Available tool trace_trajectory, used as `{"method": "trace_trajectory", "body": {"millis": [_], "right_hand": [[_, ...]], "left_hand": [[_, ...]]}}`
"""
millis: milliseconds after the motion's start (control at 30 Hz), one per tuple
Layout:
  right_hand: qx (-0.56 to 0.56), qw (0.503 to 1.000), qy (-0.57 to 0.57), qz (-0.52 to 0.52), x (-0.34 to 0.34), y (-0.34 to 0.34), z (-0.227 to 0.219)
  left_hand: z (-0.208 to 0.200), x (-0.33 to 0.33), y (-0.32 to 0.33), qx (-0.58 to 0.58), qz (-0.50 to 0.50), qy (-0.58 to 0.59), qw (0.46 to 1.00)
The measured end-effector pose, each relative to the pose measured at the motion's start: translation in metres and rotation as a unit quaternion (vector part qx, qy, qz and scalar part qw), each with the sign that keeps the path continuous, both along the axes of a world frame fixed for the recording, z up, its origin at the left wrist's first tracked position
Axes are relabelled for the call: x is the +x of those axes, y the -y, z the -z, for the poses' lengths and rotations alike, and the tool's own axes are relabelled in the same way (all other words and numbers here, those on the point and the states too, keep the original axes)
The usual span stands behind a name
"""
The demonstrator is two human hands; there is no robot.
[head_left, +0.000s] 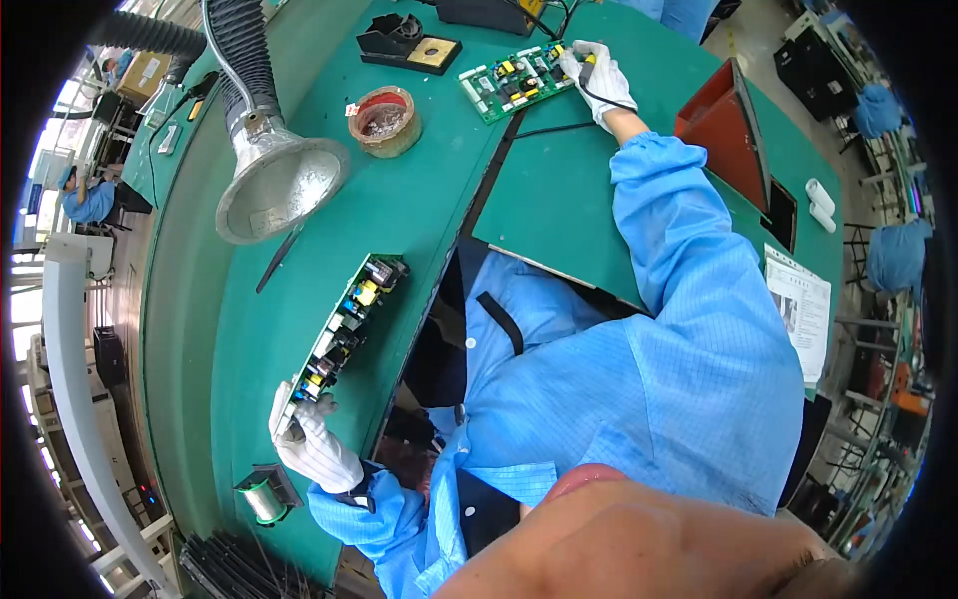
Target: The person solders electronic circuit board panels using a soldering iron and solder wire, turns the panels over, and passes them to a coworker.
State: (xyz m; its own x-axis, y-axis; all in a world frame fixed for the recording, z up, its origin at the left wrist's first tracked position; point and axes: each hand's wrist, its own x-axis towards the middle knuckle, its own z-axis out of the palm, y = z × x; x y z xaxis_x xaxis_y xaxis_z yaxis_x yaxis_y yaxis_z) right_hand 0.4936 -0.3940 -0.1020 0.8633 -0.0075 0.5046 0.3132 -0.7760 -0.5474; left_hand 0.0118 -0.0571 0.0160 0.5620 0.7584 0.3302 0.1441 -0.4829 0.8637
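Observation:
At the lower left, my left hand, in a white glove, grips the near end of a long green circuit board crowded with black, yellow and blue parts. The board is tilted above the green bench. Far off at the upper right, my gloved right hand is closed on what looks like a soldering iron with a black cord; most of it is hidden by the fingers. That hand is at the right end of a second circuit board, which has similar parts. Whether its fingers also grip this board is unclear.
A metal fume funnel hangs over the bench. Around it are a round tub, an iron stand with sponge and a solder reel. A red-brown bin, white rolls and a printed sheet are right.

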Motion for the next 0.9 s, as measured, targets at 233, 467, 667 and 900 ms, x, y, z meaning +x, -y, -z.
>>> {"method": "trace_trajectory", "body": {"millis": [233, 467, 667, 900], "right_hand": [[0.198, 0.977, -0.029, -0.069, -0.008, 0.004, -0.013], [0.173, 0.937, 0.264, -0.149, -0.070, -0.011, -0.073], [0.250, 0.899, 0.259, -0.249, -0.080, -0.020, -0.080], [0.157, 0.936, 0.272, -0.157, -0.079, -0.017, -0.085]], "left_hand": [[0.003, -0.005, -0.006, -0.034, 0.026, -0.006, 0.999], [0.001, -0.003, -0.005, -0.028, 0.012, -0.006, 1.000], [0.005, -0.009, -0.004, -0.062, 0.006, -0.007, 0.998], [0.009, -0.002, -0.004, -0.111, 0.019, 0.095, 0.989]]}}
